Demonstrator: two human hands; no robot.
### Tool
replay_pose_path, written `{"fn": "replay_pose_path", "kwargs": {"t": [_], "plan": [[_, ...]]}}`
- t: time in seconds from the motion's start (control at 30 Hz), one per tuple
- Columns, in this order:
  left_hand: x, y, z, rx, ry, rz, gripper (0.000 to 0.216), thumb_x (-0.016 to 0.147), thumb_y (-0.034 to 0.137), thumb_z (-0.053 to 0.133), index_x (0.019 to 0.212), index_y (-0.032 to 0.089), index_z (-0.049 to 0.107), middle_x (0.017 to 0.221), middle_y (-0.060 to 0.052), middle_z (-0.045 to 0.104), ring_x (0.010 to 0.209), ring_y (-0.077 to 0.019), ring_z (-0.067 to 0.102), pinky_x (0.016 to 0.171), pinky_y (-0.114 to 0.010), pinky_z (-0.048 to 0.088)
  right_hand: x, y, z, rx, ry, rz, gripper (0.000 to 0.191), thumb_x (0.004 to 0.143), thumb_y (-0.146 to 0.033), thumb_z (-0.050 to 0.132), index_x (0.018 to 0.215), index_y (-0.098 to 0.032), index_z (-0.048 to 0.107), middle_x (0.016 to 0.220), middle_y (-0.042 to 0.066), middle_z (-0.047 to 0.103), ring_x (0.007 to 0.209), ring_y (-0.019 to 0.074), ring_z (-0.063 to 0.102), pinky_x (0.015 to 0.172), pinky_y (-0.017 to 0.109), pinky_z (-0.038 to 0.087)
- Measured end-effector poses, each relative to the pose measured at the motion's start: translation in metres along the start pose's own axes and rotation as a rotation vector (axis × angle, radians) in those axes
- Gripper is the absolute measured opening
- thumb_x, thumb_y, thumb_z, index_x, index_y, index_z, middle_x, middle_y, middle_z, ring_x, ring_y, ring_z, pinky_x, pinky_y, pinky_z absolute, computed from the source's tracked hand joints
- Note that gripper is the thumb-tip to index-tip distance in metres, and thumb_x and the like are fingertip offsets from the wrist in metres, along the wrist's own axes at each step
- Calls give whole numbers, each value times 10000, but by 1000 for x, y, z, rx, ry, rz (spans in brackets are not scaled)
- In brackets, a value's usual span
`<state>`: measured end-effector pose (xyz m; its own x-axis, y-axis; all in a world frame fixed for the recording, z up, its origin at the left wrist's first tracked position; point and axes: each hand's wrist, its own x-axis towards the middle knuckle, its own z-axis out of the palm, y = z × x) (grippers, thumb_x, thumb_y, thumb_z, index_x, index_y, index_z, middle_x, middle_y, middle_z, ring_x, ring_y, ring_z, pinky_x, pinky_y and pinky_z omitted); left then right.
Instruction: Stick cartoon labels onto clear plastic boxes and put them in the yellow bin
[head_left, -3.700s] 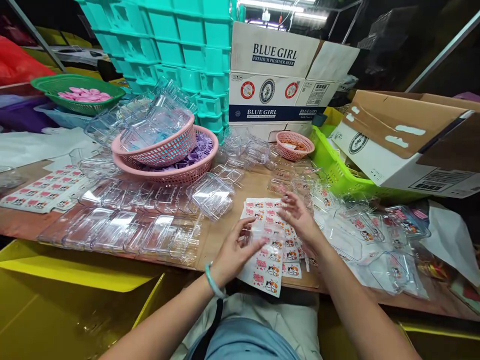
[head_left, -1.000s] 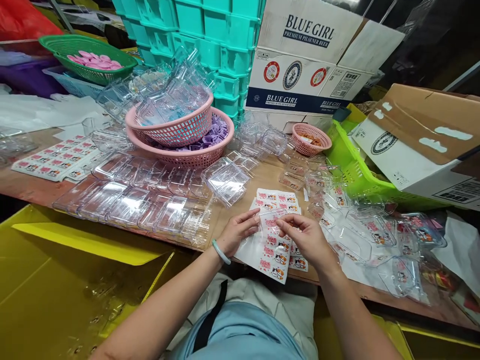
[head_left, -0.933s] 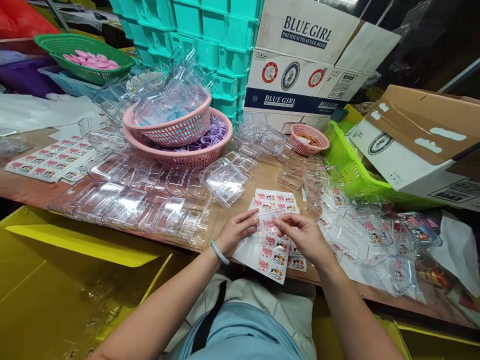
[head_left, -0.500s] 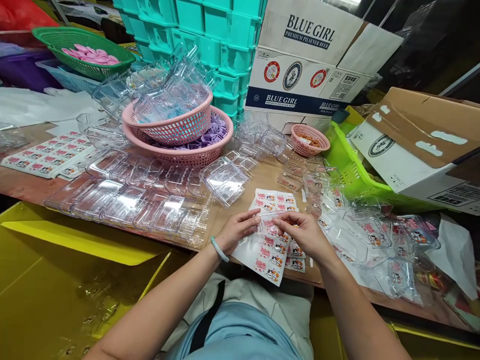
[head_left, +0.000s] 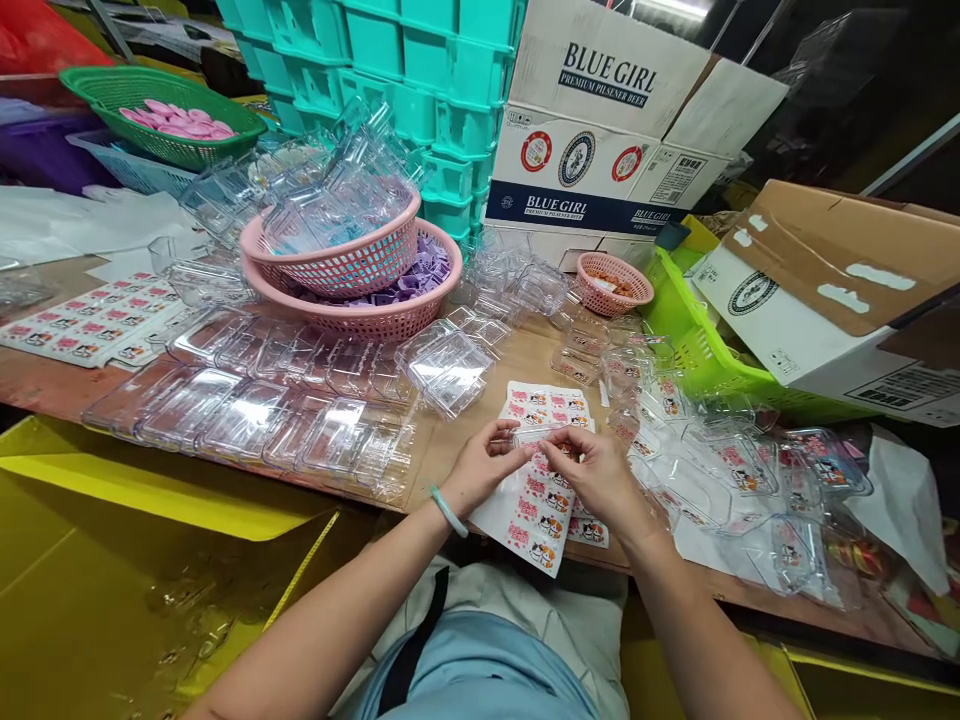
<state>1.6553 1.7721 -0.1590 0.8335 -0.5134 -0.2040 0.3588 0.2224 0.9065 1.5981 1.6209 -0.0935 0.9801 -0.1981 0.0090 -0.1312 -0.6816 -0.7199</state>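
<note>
My left hand, with a pale green bangle on its wrist, grips a small clear plastic piece between thumb and fingers. Thumb and index finger of my right hand are pinched together at the right end of that piece; what lies between them is too small to make out. Both hands are above a sticker sheet printed with cartoon cats and pink lettering. Part of a second sheet shows beneath it.
Rows of clear plastic cases lie on the left. Stickered clear cases are heaped on the right. Behind stand stacked pink baskets, a small pink basket, a lime basket, teal crates and beer cartons.
My left thumb has come up toward the right fingertips, and both hands are closer together at the clear piece. The whole view has shifted slightly.
</note>
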Motion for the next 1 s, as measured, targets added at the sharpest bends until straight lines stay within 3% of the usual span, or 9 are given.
{"fn": "replay_pose_path", "kwargs": {"t": [0.13,0.23,0.3,0.43,0.5,0.63,0.77,0.9,1.0], "plan": [[1,2,8,104,99,76,530,627,378,778,1051,132,577,955,-96,637,863,-179,579,782,-318,483,-7,9,5,-187,262,-11,347,789,-471,608,978,-182,648,772,38,640,631,162,546,641,302,441],[-5,10,12,130,139,123,516,614,334,779,1046,134,579,1014,-106,617,922,-189,563,813,-318,489,-9,21,3,-118,487,21,878,670,-554,715,1380,-185,352,1086,125,596,791,207,580,726,365,497],[-12,16,15,116,66,144,494,634,313,768,1060,146,580,1080,-111,600,969,-195,556,853,-330,492,-10,25,-4,56,399,31,1022,648,-540,745,1454,-229,198,1287,164,498,993,239,580,822,393,508],[-23,21,14,60,-214,161,480,691,303,740,1122,176,571,1151,-110,582,1006,-207,575,908,-367,494,-18,24,-36,398,-188,35,699,745,-485,687,1350,-254,423,1252,108,569,1101,234,583,911,387,500],[-24,17,8,110,-264,169,492,712,333,726,1151,185,562,1184,-117,577,1045,-228,576,922,-386,492,-18,26,-57,413,-354,8,593,757,-455,687,1283,-252,503,1213,87,597,1090,229,594,914,378,504],[-15,-3,-9,600,43,319,607,748,384,675,1291,192,484,1334,-139,490,1225,-289,468,1041,-469,385,17,40,-74,171,-20,-85,602,749,-453,695,1280,-275,472,1263,90,558,1146,243,557,981,422,455],[2,-20,-15,1037,198,392,743,756,368,641,1410,158,357,1375,-162,469,1316,-329,365,1105,-520,252,86,54,-44,-110,199,-167,616,779,-457,647,1303,-265,387,1304,116,519,1183,269,529,986,465,430],[20,-15,-10,1024,261,264,852,701,280,675,1443,123,289,1325,-177,517,1250,-324,455,1061,-484,323,136,56,-13,-259,159,-225,561,783,-348,645,1279,-219,416,1279,137,534,1212,278,501,1010,485,395],[26,-5,-9,765,276,157,737,679,220,658,1368,134,412,1161,-141,624,1077,-288,580,945,-430,435,131,48,-10,-269,212,-260,572,761,-298,667,1278,-193,447,1366,159,459,1331,310,361,1081,534,294]]}}
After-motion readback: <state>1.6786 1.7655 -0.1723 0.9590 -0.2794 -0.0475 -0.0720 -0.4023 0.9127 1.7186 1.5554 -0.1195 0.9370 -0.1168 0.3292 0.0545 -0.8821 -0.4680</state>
